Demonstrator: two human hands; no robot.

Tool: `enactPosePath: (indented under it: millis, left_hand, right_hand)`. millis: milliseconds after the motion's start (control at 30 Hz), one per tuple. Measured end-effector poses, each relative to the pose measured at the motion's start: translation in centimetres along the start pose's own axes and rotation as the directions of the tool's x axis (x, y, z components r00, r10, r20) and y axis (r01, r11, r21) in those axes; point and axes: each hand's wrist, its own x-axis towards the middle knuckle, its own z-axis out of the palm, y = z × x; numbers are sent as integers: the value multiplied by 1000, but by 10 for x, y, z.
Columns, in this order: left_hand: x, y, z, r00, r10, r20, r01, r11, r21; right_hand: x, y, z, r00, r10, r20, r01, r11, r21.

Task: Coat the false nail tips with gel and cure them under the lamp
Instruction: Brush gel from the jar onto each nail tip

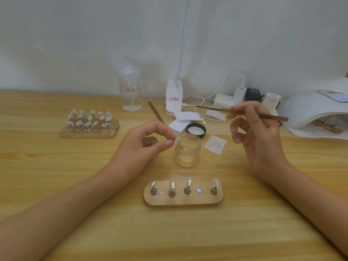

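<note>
Coating seems the step in hand: your left hand (143, 146) pinches a false nail tip (177, 141) at the gel jar (187, 149) rim, your right hand (258, 132) pinches the brush (211, 107) beyond it, which next needs gel.

A pale, matt wooden table (56, 185) with visible grain carries a clear, glossy jar (187, 149). Just in front of the jar lies an oval holder (180, 202) of bare wood set with dull metal stands (171, 193), and at the jar's rim is a milky, translucent false nail tip (177, 141). Behind the jar sit a shiny black plastic lid (196, 128) and matt white squares (185, 117), paper or cloth; to its right are a brown-handled brush (273, 116) and a smooth, glossy white plastic lamp (308, 108).
</note>
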Motion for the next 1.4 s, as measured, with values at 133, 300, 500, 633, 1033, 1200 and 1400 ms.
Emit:
enactPosePath:
  millis: [133, 300, 500, 633, 1033, 1200, 1400]
  left_hand:
    - [0, -1, -1, 1000, 10, -4, -10, 1000, 4]
    - [-1, 0, 1, 1000, 19, 4, -19, 1000, -22]
    - [0, 1, 1, 1000, 13, 12, -13, 999, -40]
    - [0, 1, 2, 1000, -7, -5, 7, 1000, -15]
    - [4, -3, 0, 993, -79, -93, 71, 993, -91]
    - [5, -5, -2, 992, -84, -90, 75, 991, -108]
    - [5, -7, -2, 991, -78, -106, 65, 991, -116]
  right_hand:
    - [-3, -2, 7, 999, 26, -28, -27, 999, -26]
    - [-5, 0, 10, 994, 80, -80, -78, 997, 25]
    - [-7, 0, 14, 994, 86, -67, -84, 996, 30]
    - [-9, -2, 16, 992, 80, -94, -77, 996, 35]
    - [-14, 1, 26, 988, 114, -102, -116, 993, -14]
    - [-8, -6, 25, 1000, 10, -16, -14, 961, -277]
    - [-6, -4, 31, 994, 26, 105, 23, 898, -438]
